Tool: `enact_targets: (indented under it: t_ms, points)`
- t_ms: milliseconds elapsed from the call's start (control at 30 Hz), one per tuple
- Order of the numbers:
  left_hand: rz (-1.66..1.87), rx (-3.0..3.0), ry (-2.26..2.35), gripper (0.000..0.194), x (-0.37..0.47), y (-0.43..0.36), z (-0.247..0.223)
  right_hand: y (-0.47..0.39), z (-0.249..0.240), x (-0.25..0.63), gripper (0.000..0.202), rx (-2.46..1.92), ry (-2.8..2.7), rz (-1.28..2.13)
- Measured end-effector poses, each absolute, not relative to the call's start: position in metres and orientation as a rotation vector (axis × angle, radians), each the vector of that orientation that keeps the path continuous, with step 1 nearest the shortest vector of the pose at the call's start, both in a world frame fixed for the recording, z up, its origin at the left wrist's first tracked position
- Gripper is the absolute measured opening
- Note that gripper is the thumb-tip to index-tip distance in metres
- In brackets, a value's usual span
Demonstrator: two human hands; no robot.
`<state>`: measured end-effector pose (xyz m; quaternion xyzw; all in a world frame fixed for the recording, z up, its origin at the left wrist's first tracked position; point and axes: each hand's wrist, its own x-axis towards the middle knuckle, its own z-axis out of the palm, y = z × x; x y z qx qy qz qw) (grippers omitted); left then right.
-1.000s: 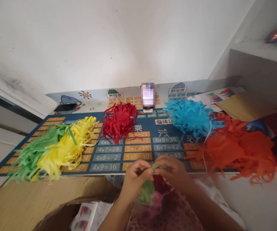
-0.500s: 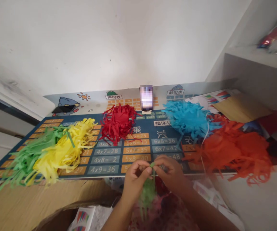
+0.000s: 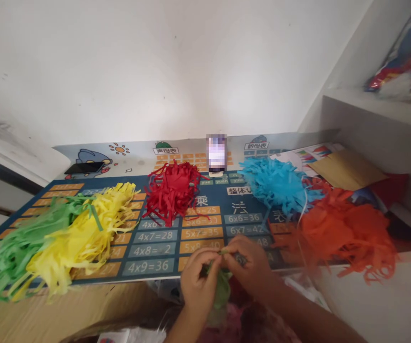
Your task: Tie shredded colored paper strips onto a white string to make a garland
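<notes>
One limp green tissue-paper bundle (image 3: 221, 291) is pinched at its top by fingertips of the left hand (image 3: 198, 278) and right hand (image 3: 251, 261), both equally near, its long axis hanging below the grip.

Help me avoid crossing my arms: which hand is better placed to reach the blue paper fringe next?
Probably the right hand: it is nearer the blue paper fringe, while the left hand lies farther left. Both pinch the green paper; the left could perhaps hold it alone.
</notes>
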<state>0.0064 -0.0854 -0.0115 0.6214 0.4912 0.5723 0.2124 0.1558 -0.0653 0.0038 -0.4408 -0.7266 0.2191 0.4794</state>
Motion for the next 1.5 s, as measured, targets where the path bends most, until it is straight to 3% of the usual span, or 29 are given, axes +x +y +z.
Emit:
enact_targets:
  t_ms: [500, 867, 1000, 1133, 1333, 1500]
  points:
    - [1.406, 1.411, 1.397, 0.007, -0.003, -0.076, -0.013, -0.048, 0.007, 0.155, 0.010, -1.059, -1.983, 0.522]
    - [1.277, 0.873, 1.033, 0.022, -0.005, -0.074, -0.022, -0.040, 0.024, 0.161, 0.012, -0.991, -1.999, 0.994]
    - [1.170, 0.638, 0.945, 0.031, -0.004, -0.077, -0.018, 0.029, 0.033, 0.180, 0.008, -1.135, -1.994, 0.923]
    - [1.131, 0.631, 0.945, 0.037, -0.002, -0.082, -0.013, 0.141, 0.034, 0.200, 0.034, -1.517, -1.699, 0.722]
    - [1.237, 0.665, 1.091, 0.036, -0.003, -0.081, -0.009, 0.231, 0.022, 0.196, 0.039, -1.426, -1.697, 0.812]
    - [1.257, 0.691, 1.149, 0.035, -0.007, -0.079, -0.005, 0.242, 0.016, 0.190, 0.021, -1.369, -1.663, 0.865]
